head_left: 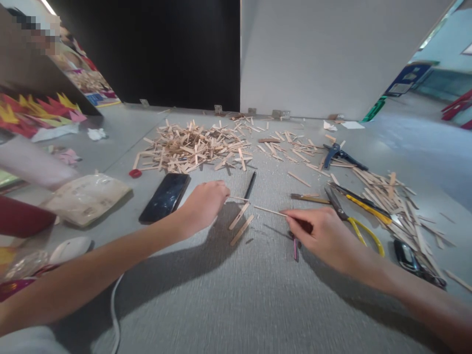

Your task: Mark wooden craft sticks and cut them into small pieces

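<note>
Between its fingertips my left hand [207, 204] pinches a short thin wooden stick [238, 198], whose far end is beside an L-shaped stick piece. My right hand [324, 231] is closed on the end of another thin wooden stick [270, 211], which points left, its tip a small gap from the first. Below them, two flat wooden sticks [242, 230] lie side by side on the grey table. A black pen [250, 185] rests just beyond. Under my right hand a pink-and-dark slim object [295, 249] is partly hidden.
A large heap of wooden sticks [195, 145] spreads along the back. To the left lie a phone [164, 197], a plastic bag [88, 199] and a white mouse [71, 250]. At right are yellow-handled scissors [356, 223], a yellow cutter [368, 207], blue-handled pliers [334, 155] and more sticks [409, 221].
</note>
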Motion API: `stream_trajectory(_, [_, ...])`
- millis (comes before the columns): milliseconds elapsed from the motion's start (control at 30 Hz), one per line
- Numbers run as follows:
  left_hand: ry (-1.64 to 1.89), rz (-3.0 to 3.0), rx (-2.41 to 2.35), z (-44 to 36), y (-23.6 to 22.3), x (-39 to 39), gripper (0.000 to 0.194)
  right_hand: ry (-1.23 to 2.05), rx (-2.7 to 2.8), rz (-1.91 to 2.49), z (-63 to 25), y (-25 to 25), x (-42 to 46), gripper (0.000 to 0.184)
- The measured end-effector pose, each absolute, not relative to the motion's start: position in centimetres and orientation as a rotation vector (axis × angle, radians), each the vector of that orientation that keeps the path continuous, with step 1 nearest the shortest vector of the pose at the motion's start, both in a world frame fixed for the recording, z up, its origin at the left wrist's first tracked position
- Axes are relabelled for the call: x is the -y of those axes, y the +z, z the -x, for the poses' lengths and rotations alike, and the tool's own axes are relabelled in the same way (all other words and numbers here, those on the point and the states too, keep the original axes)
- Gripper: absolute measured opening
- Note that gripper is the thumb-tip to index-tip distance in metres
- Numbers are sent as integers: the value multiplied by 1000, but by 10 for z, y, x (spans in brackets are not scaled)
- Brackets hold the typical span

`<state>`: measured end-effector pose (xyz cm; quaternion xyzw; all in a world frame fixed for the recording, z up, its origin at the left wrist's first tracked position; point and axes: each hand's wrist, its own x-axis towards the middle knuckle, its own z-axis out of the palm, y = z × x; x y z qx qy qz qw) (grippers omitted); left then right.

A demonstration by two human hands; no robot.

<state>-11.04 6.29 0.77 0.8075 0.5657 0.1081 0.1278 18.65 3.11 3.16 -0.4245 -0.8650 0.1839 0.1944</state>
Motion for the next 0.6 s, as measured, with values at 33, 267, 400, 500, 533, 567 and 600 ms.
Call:
stream_trajectory(33, [258, -2357, -1661, 111, 7, -64, 24, 505, 2441, 1195, -187, 30, -32, 36])
stream_trajectory(267, [36, -2348, -1693, 107, 7, -64, 20, 386, 2551, 1220, -190, 23, -35, 35])
stream_trajectory(400, [38, -2343, -1705, 105, 11, -62, 15, 375, 2574, 1238, -190, 23, -35, 34])
stream_trajectory(500, [49, -2340, -1685, 105, 11, -62, 11, 373, 2577, 1264, -190, 23, -35, 33])
stream_trajectory(533, [54, -2341, -1682, 105, 11, -62, 12, 380, 2579, 1274, -189, 24, -35, 32])
stream_trajectory(567, [60, -2343, -1681, 105, 11, -62, 13, 394, 2582, 1282, -189, 25, -35, 32])
stream_trajectory(600, [64, -2345, -1682, 105, 10, -63, 14, 416, 2586, 1291, -189, 25, -35, 32])
